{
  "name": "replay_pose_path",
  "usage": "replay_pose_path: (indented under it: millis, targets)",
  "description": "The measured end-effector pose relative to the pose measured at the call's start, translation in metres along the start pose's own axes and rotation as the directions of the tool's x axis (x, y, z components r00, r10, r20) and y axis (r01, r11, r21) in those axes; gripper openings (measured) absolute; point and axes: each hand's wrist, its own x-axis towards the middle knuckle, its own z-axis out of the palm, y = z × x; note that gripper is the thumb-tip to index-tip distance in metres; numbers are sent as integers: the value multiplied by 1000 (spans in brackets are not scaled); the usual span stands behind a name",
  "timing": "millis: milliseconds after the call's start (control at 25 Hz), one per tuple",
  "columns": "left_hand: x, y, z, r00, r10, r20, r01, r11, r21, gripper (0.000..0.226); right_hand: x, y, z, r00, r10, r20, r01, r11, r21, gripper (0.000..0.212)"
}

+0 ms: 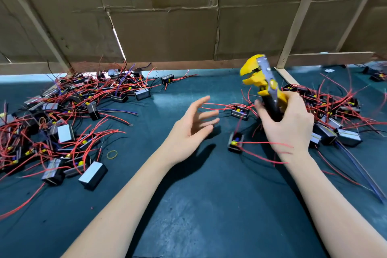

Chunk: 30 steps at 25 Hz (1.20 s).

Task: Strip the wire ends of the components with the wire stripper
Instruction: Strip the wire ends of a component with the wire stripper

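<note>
Across the far edge of your dark green bench (209, 205) stands a wall of flattened cardboard boxes (167, 27), and below it lie two heaps of components trailing red wires, the bigger left pile (62, 119) and the right pile (335, 115), with two loose components (236, 142) between them near your hands. Your right hand (287, 123) grips the black handles of the yellow wire stripper (264, 84), raised above the bench with its head tilted up and left, while your left hand (192, 130) hovers palm-up, fingers spread and holding nothing. A yellow rubber band (112, 154) lies beside the left pile.
</note>
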Motion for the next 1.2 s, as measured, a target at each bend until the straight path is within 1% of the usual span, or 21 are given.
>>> replay_pose_path:
  millis: [40,80,160,200,280,360,440,480,520,600,640,680,760,880,920,960,1000,1040,1120,1160,1200]
  targets:
    - [0,0,-1,1000,6,16,-6,1000,6,59,1,-1,-3,1000,10,-14,-9,998,60,54]
    - [2,-2,-4,1000,22,-7,-22,997,68,65,2,-1,-6,1000,15,-20,-13,993,114,52]
    - [4,-5,-19,976,97,-193,-31,948,317,64,3,-2,-13,1000,18,22,-22,973,230,45]
    - [6,-7,-31,936,158,-315,5,888,459,60,4,-3,-17,996,13,84,-39,949,312,41]
    - [4,-12,-61,816,252,-520,216,701,679,56,3,-9,-21,953,-46,299,-124,841,526,40]
    - [-1,-20,-92,717,238,-655,474,522,709,58,-1,-16,-22,864,-190,466,-181,747,640,38]
    - [-10,-29,-112,661,83,-746,655,421,627,59,-7,-22,-23,776,-324,542,-152,738,658,40]
    - [-13,-33,-118,640,-8,-768,712,383,589,56,-9,-23,-24,713,-373,594,-149,747,648,41]
    - [-15,-37,-122,624,-82,-777,750,342,566,52,-10,-24,-26,635,-396,663,-173,764,622,45]
    - [-16,-42,-125,612,-141,-778,779,275,563,48,-12,-26,-29,465,-381,799,-242,814,528,51]
    - [-16,-43,-126,620,-137,-773,774,270,573,49,-13,-26,-30,405,-360,841,-239,846,477,51]
    - [-16,-44,-127,627,-126,-769,765,286,577,48,-14,-26,-29,379,-338,862,-208,876,435,49]
    - [-15,-44,-129,616,-135,-776,768,323,553,43,-18,-27,-28,401,-327,856,-115,909,401,42]
    - [-13,-44,-131,590,-179,-788,794,307,525,44,-18,-32,-31,525,-370,766,50,912,407,32]
    - [-12,-44,-130,585,-171,-793,795,314,519,45,-18,-34,-32,544,-387,745,58,903,426,31]
    - [-11,-44,-130,581,-152,-800,792,333,512,45,-18,-36,-33,534,-401,745,22,887,461,30]
    - [-11,-44,-130,576,-132,-807,788,354,505,43,-20,-40,-35,480,-417,772,-67,860,507,29]
    - [-12,-45,-129,572,-114,-812,784,368,501,41,-22,-45,-38,376,-445,812,-196,819,540,31]
    - [-13,-45,-128,565,-76,-822,781,373,502,42,-28,-54,-42,105,-537,837,-438,730,524,39]
    - [-12,-44,-127,566,-64,-822,779,367,508,44,-29,-56,-43,10,-554,832,-481,727,490,45]
    - [-12,-44,-126,583,-59,-811,771,356,528,47,-30,-57,-44,-31,-536,844,-476,750,459,49]
